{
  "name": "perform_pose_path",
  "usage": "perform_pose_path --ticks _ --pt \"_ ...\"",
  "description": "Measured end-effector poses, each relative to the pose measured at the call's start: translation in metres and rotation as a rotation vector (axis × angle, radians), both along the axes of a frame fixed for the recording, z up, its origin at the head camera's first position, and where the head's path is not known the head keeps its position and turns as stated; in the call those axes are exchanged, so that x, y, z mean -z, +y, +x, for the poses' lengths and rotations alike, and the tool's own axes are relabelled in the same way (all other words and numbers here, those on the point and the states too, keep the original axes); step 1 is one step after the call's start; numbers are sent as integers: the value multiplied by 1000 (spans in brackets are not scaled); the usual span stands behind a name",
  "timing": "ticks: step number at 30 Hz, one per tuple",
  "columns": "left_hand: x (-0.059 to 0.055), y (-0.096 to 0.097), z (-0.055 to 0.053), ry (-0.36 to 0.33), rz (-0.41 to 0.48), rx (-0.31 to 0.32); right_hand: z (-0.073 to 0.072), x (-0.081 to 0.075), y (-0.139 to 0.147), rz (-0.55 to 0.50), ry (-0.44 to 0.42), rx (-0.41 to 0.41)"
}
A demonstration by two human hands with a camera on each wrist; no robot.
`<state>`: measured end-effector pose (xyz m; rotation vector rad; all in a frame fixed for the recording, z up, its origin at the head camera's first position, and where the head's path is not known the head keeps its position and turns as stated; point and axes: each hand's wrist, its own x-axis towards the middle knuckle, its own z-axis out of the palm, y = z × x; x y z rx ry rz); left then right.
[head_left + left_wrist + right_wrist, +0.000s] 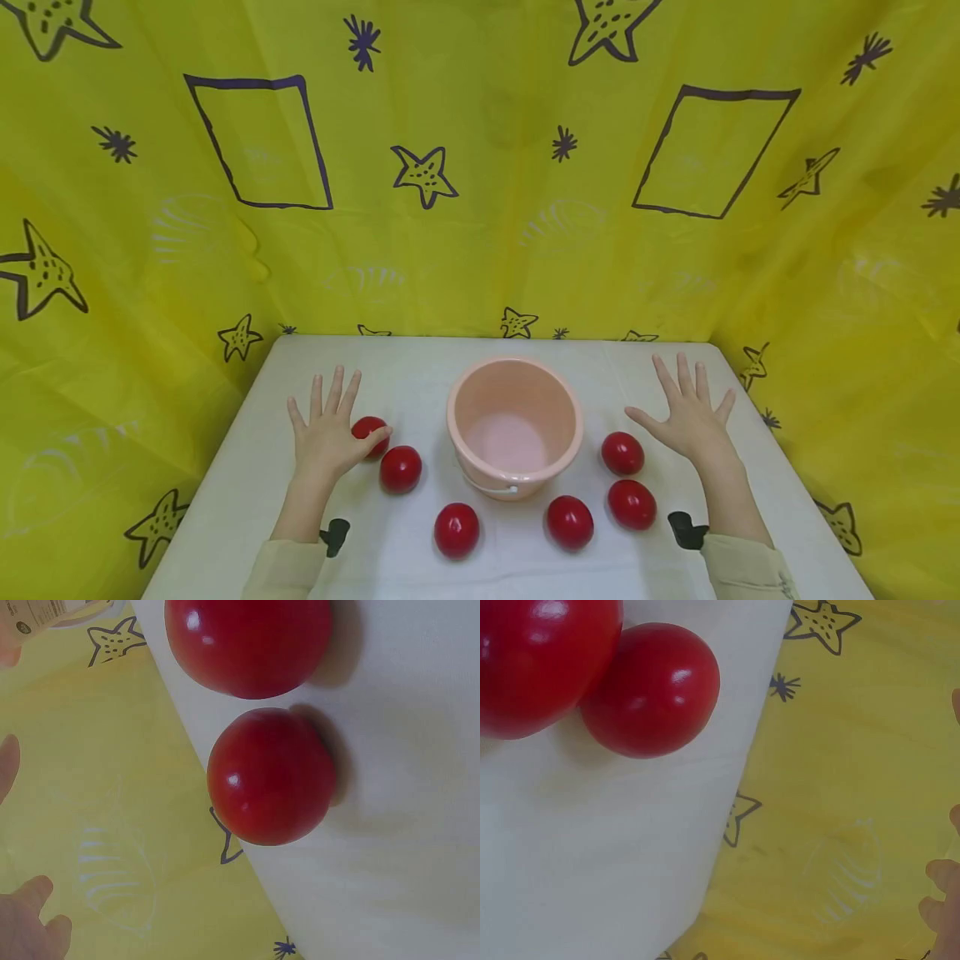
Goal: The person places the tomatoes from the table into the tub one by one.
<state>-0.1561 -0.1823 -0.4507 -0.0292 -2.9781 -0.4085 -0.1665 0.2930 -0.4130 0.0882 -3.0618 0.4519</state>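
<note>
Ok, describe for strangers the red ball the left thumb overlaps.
On the white table, find the pink bucket. Left of it, by the left hand, lie two red balls. Take the rear ball, the only one that hand partly covers.

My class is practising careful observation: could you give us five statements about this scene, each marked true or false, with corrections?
1. The pink bucket stands between the left hand and the right hand. True.
2. The right hand grips the bucket. False: it is spread, holding nothing.
3. Six round red objects are in view. True.
4. All six lie inside the bucket. False: they rest on the table.
5. The curtain is blue. False: the curtain is mostly yellow.
</note>
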Motion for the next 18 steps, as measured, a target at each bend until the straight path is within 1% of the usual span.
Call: perform_pose_path --ticks 7,9,11,13,14,16,18 --pt "1 1 -1 5 -7 0 0 2 1 0 5 -7" --pt "1 2 -1 5 -1 -1 -1 2 1 -3 21 -9" --pt "0 4 -1 6 29 -5 -1 1 2 -1 50 -10" --pt "-2 7 -2 13 98 -10 -2 1 3 1 98 -13" --pt "-3 10 -2 19 151 -13 -2 1 4 3 123 -14" --pt "-5 17 -1 27 302 -21 -3 1 5 11 172 -19" --pt "-5 25 -1 35 500 -11 -3 3 6 13 211 -28"
